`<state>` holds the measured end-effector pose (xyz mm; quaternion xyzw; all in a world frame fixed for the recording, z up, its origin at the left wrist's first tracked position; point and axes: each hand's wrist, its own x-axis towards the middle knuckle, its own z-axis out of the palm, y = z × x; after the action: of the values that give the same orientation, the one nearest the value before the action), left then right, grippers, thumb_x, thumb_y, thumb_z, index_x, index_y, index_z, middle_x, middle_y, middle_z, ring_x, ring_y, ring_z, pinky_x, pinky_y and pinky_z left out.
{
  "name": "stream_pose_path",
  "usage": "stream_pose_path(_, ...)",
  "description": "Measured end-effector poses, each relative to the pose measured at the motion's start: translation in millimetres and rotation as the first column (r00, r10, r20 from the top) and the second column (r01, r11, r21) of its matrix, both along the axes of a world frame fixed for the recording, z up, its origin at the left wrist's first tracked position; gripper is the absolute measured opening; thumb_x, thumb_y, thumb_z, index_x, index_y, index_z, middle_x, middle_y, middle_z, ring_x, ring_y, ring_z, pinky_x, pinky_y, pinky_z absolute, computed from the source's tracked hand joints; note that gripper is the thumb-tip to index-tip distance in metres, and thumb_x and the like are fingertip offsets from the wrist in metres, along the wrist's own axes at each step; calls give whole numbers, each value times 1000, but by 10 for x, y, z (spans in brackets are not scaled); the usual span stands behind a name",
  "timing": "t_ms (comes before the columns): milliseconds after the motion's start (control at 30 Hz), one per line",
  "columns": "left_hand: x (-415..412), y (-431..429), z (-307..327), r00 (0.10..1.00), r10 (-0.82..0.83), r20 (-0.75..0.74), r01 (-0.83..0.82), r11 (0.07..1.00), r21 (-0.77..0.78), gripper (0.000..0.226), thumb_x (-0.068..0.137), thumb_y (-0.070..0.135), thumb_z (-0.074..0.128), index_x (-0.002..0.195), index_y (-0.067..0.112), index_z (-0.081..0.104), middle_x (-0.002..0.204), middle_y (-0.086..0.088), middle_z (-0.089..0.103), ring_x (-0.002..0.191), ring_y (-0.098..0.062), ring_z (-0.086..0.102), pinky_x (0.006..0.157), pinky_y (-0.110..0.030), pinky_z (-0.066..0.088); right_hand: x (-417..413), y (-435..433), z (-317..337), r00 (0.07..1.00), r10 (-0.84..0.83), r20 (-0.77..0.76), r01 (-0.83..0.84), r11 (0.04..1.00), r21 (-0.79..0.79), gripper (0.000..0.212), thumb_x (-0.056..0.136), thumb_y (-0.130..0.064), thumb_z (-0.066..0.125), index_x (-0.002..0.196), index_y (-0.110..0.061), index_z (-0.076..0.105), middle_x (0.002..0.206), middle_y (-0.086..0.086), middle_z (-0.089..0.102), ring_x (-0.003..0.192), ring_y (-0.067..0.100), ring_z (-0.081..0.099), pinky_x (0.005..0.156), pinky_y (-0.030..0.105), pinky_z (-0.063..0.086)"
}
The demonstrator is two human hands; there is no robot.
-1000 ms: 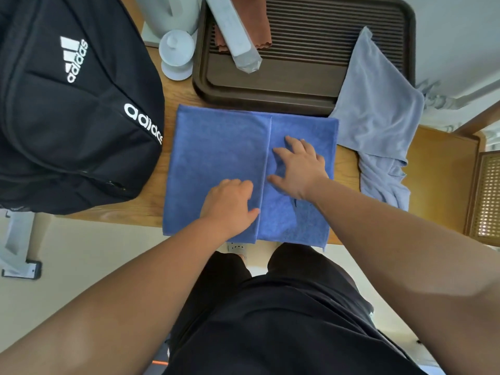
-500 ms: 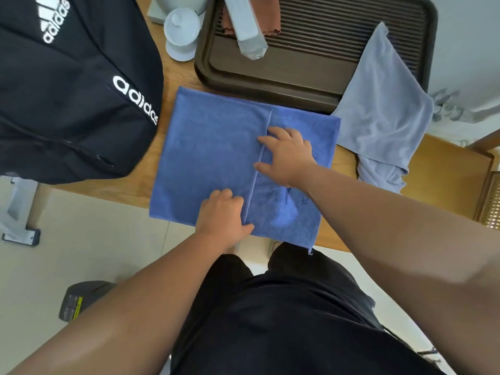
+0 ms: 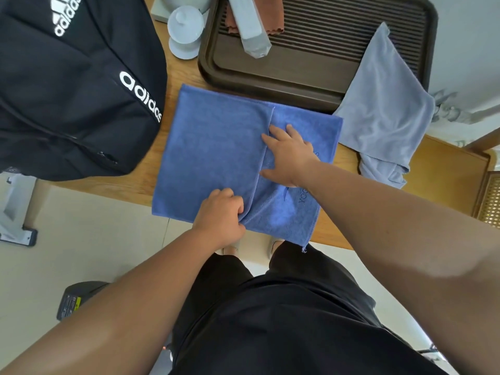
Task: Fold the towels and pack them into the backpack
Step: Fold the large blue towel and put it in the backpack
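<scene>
A blue towel (image 3: 213, 147) lies partly folded on the wooden table (image 3: 446, 174), its near edge hanging over the front. My left hand (image 3: 220, 216) pinches the near end of the folded flap's edge, fingers curled round the cloth. Flat on the towel's right part beside the flap edge rests my right hand (image 3: 288, 155), fingers spread. A light grey towel (image 3: 384, 104) lies crumpled at the right, draped over the tray's corner. The black backpack (image 3: 73, 87) stands at the left.
A dark brown slatted tray (image 3: 311, 69) sits behind the blue towel, holding a grey wrapped block (image 3: 250, 25) and a brown cloth (image 3: 273, 23). A white lidded cup (image 3: 185, 31) stands beside it. A woven chair (image 3: 489, 201) is at the right edge.
My left hand slid toward the near edge and curled to pinch the flap's edge. My right hand shifted slightly left along the fold. The view tilted forward.
</scene>
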<state>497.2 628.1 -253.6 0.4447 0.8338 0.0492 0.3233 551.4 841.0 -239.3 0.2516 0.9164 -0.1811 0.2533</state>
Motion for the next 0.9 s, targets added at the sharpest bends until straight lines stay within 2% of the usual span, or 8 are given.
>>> stream_pose_path(133, -59, -28, 6, 998, 25, 65, -26, 1000, 15, 6, 83, 21, 70, 81, 19, 64, 92, 7, 49, 94, -20, 49, 75, -32, 44, 11, -25, 11, 1000, -4, -4, 4, 1000, -13, 93, 89, -60, 62, 161, -28, 13, 168, -4, 5, 155, 31, -5, 119, 57, 20)
stream_pose_path(267, -60, -41, 49, 991, 72, 110, -75, 997, 22, 18, 86, 20, 70, 73, 19, 57, 85, 5, 55, 90, -20, 53, 74, -34, 47, -13, -25, 16, 994, -99, -37, 96, 992, -76, 89, 90, -56, 63, 161, -25, 19, 168, -6, 10, 155, 28, -2, 120, 56, 17)
stream_pose_path(433, -44, -31, 239, 975, 166, 148, -174, 984, 45, 17, 82, 17, 69, 71, 16, 57, 66, 3, 60, 64, -19, 56, 59, -36, 50, -95, -50, 68, 948, -247, -202, 205, 957, -207, 71, 94, -44, 64, 155, -18, 37, 161, -3, 30, 149, 22, 25, 119, 42, 26)
stream_pose_path(567, -100, 53, 518, 954, 203, 220, -221, 973, 61, 20, 71, 12, 71, 65, 15, 52, 60, 2, 55, 56, -16, 48, 52, -32, 41, -144, -64, 253, 716, -610, -341, 397, 756, -521, 49, 93, -27, 70, 138, -13, 58, 141, 0, 54, 110, 17, 67, 102, 31, 48)
stream_pose_path(667, -107, 237, 771, 939, 145, 311, -168, 985, 47, 18, 68, 8, 70, 63, 15, 54, 60, 5, 55, 56, -11, 46, 52, -30, 40, -85, -5, 414, 498, -782, -375, 519, 615, -594, 38, 90, -20, 69, 128, -17, 65, 114, 3, 71, 81, 14, 73, 78, 30, 59)
stream_pose_path(767, -10, 483, 920, 915, 107, 390, -136, 990, 47, 13, 68, 8, 69, 65, 12, 57, 54, 11, 53, 53, -7, 47, 52, -27, 42, 63, 107, 485, 391, -847, -360, 584, 530, -615, 43, 86, -9, 62, 128, -18, 64, 110, 7, 73, 83, 16, 73, 81, 31, 59)
stream_pose_path(833, 118, 626, 906, 903, 64, 424, -95, 994, 50, 10, 70, 8, 68, 68, 11, 59, 56, 11, 54, 55, -7, 48, 53, -26, 42, 200, 192, 463, 378, -842, -384, 621, 538, -570, 45, 83, -11, 60, 126, -22, 66, 113, 8, 72, 96, 18, 70, 91, 37, 57)
stream_pose_path(900, 267, 732, 787, 903, 30, 429, -55, 997, 48, 12, 73, 8, 67, 68, 13, 57, 63, 9, 56, 60, -9, 50, 55, -26, 43, 371, 270, 372, 381, -840, -386, 644, 541, -541, 46, 82, -11, 56, 124, -24, 66, 108, 6, 72, 95, 20, 68, 92, 41, 57)
